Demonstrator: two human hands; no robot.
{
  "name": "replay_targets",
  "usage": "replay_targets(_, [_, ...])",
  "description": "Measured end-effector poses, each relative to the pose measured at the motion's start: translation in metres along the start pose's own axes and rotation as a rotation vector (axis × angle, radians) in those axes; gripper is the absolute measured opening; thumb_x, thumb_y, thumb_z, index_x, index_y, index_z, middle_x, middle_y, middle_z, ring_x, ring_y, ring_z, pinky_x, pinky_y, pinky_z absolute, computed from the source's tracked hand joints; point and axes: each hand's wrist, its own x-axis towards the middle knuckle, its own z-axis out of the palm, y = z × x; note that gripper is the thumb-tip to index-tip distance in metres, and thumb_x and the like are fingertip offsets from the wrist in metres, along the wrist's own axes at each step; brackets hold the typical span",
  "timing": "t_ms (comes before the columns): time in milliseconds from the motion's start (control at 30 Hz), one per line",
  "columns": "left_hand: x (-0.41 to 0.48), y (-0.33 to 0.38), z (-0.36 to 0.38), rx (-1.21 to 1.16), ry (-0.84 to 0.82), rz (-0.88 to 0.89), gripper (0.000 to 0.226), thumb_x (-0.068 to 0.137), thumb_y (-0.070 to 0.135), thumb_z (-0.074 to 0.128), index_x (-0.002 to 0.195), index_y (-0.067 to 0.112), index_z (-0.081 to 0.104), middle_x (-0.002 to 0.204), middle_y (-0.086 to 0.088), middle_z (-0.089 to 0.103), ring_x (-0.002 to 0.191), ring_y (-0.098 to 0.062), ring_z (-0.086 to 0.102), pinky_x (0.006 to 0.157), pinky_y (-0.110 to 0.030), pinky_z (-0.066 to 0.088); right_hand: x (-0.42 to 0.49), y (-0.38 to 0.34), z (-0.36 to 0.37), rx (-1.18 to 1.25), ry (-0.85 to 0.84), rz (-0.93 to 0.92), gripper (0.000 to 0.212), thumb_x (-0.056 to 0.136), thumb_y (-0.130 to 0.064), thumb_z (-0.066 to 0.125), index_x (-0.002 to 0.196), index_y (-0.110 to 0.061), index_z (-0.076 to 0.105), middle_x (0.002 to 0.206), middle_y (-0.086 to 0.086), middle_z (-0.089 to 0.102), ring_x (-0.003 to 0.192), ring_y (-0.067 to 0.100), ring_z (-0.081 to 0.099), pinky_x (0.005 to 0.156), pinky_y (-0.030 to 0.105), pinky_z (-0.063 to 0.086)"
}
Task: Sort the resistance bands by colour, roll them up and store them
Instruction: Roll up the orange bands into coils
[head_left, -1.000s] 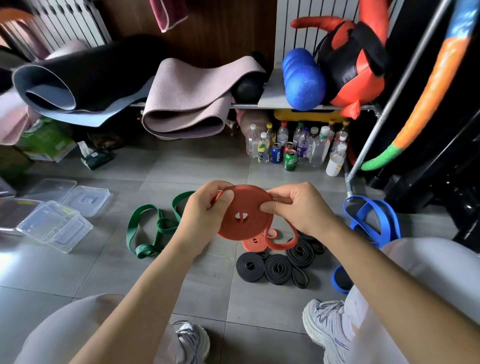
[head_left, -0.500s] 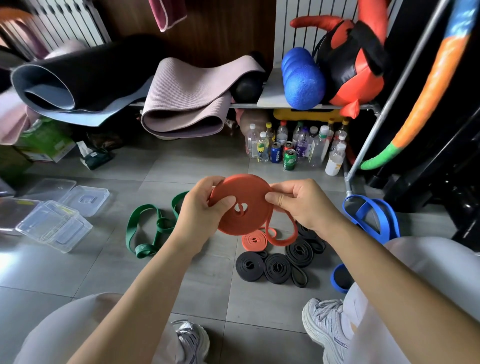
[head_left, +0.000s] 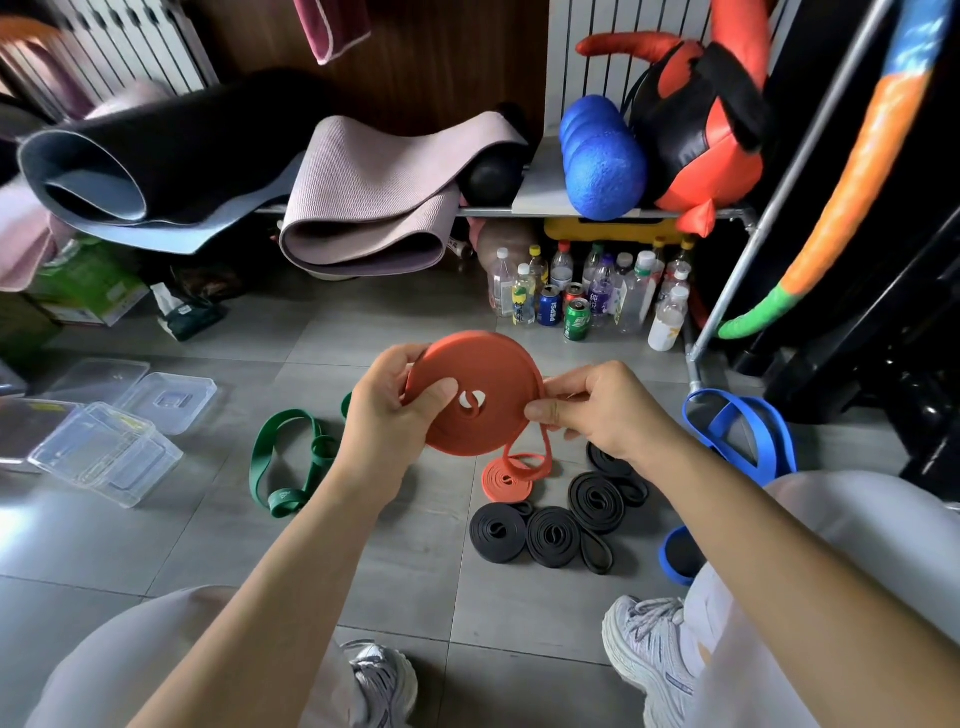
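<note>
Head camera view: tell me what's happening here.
A person is rolling up an orange rubber resistance band. The left hand grips the nearly finished coil, while the right hand pinches its outer edge; a short loose tail hangs below. On the grey tiled floor lie a smaller orange coil, several rolled black bands, an unrolled green band and a loose blue band. Clear plastic boxes sit to the left.

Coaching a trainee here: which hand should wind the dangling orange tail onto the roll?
Right. The right hand pinches the loose tail beside the orange roll; the left hand grips that roll.
</note>
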Motion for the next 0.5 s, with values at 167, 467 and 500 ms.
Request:
replay_targets(167, [-0.0012,0.0019,-0.0004,-0.009,-0.009,0.004,0.026,0.086,0.004,0.062,0.099,0.026,0.057,0.101,-0.007,0.066,0.093,-0.030,0.065,0.081,-0.054,0.054,-0.0036,-0.0031,-0.0001,0.091,-0.015,-0.013,0.011,0.073,-0.014,0.075,0.079,-0.020,0.068,0.078,0.002,0.069,0.074,0.015,0.064,0.062,0.018,0.055])
replay_targets(467, [-0.0012,-0.0021,0.0037,-0.127,0.007,-0.056,0.022,0.086,0.003,0.061,0.099,0.021,0.057,0.100,-0.010,0.066,0.094,-0.033,0.064,0.079,-0.060,0.053,-0.0034,-0.0032,0.0003,0.133,0.012,-0.040,0.009,0.074,-0.011,0.075,0.075,-0.018,0.069,0.070,0.002,0.068,0.062,0.009,0.063,0.063,0.019,0.056])
replay_targets(500, [-0.0014,-0.0036,0.0049,-0.168,0.009,-0.085,0.021,0.087,0.003,0.061,0.099,0.020,0.057,0.098,-0.009,0.066,0.093,-0.031,0.064,0.079,-0.060,0.052,-0.0038,-0.0029,0.0005,0.140,0.017,-0.036,0.008,0.074,-0.010,0.075,0.076,-0.016,0.070,0.070,0.004,0.068,0.063,0.011,0.062,0.063,0.019,0.056])
